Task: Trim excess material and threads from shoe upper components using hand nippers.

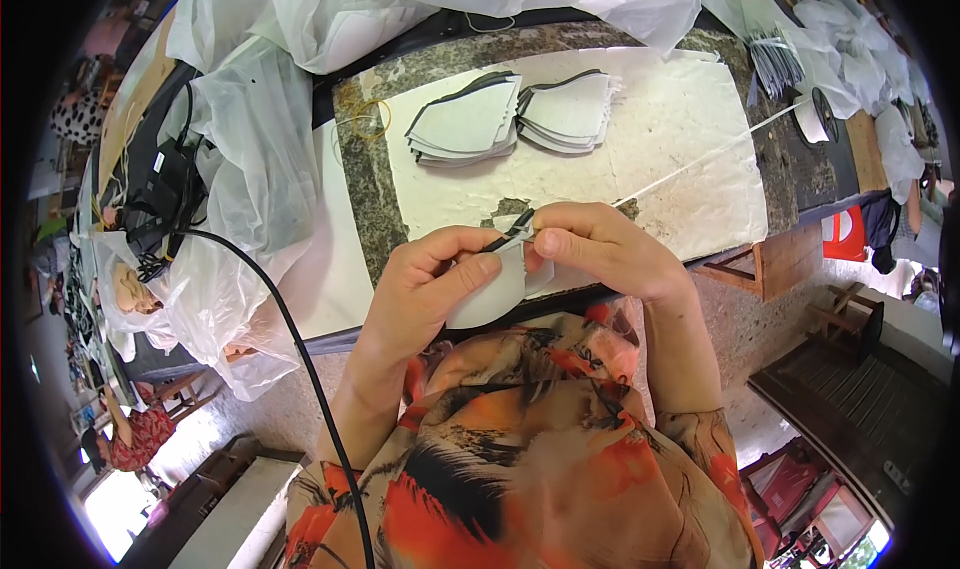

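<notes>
The pale curved piece [490,301] hung at the near edge of the mottled board [372,209]; from my remote view I judged it light, pliable and easily creased, best held along its dark far rim [497,242]. Farther off, a wrinkled white sheet [680,149] bore two fanned stacks [465,119] of similar shapes. The left hand [435,279] pinched the piece's left side, thumb uppermost; the right hand [605,249] nipped its far right corner. A narrow white strip [690,162] stretched far right.

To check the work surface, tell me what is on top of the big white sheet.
Two stacks of pale dark-edged pieces sit side by side on the white sheet; a thin white strip crosses over its right side. What the stacks cover cannot be seen.
</notes>
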`<state>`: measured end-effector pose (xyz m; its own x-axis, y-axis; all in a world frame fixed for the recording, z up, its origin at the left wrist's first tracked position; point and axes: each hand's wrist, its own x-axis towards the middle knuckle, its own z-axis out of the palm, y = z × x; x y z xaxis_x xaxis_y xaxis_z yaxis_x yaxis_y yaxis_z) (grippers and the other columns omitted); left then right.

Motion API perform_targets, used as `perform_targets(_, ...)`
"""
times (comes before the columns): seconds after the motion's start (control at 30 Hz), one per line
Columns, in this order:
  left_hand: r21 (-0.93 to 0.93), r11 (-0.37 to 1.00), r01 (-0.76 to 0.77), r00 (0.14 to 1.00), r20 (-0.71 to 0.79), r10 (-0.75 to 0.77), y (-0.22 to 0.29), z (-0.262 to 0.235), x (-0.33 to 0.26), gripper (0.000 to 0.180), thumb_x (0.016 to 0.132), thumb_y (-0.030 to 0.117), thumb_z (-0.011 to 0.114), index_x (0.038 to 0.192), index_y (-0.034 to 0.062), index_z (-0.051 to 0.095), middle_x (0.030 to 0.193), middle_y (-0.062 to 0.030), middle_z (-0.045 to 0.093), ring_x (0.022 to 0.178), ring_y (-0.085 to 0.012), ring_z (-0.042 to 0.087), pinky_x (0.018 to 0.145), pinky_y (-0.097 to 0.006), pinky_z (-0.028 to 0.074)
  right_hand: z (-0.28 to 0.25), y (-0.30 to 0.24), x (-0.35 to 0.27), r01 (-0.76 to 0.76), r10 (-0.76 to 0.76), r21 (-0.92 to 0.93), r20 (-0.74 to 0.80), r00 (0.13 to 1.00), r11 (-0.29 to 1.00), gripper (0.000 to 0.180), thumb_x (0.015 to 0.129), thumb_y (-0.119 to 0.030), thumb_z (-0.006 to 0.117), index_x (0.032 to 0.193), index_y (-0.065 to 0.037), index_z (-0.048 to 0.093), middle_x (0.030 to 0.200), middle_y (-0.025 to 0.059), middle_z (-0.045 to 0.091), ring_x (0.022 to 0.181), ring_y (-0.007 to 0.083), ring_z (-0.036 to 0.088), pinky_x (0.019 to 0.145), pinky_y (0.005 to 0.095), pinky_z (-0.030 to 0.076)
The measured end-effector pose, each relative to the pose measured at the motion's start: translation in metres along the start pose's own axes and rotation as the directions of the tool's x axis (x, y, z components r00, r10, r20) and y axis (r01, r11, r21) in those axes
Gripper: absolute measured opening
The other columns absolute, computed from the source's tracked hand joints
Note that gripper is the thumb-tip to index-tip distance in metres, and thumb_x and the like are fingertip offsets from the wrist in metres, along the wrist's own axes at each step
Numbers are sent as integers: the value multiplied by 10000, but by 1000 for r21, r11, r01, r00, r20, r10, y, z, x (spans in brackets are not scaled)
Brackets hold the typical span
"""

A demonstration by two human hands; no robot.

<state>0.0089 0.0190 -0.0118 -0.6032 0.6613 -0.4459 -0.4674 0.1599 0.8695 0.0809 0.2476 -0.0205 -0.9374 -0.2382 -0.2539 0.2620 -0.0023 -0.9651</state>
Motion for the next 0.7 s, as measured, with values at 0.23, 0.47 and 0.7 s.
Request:
perform_targets(0.23, 36, 999, -6, 1000, 6, 6, -2, -3, 3, 252, 964, 116, 682, 1172, -27, 685, 942, -1, 689, 822, -42, 578, 721, -205, 473, -8, -7, 3, -97, 99, -22, 89, 991, 995, 451, 1036, -416, 548, 859, -17, 659, 806, 5, 623, 836, 110, 553, 783, 265, 452)
perform_targets(0.47, -41, 999, 29, 999, -15, -29, -5, -8, 3, 245, 966, 115, 679, 1166, -27, 690, 919, 15, 677, 813, -37, 569, 708, -203, 468, -12, -9, -1, -71, 90, 198, -88, 992, 978, 385, 1003, -391, 588, 877, -37, 675, 765, -30, 568, 744, 55, 459, 666, 219, 375)
perform_targets(0.7, 39, 998, 48, 995, 81, -51, 6, 1, 5, 262, 966, 158, 690, 1169, -7, 694, 923, 20, 676, 821, -33, 570, 720, -203, 471, 13, -19, 1, -94, 104, 54, -254, 962, 994, 126, 897, -134, 731, 920, -23, 674, 774, -59, 539, 737, 30, 419, 646, 202, 344)
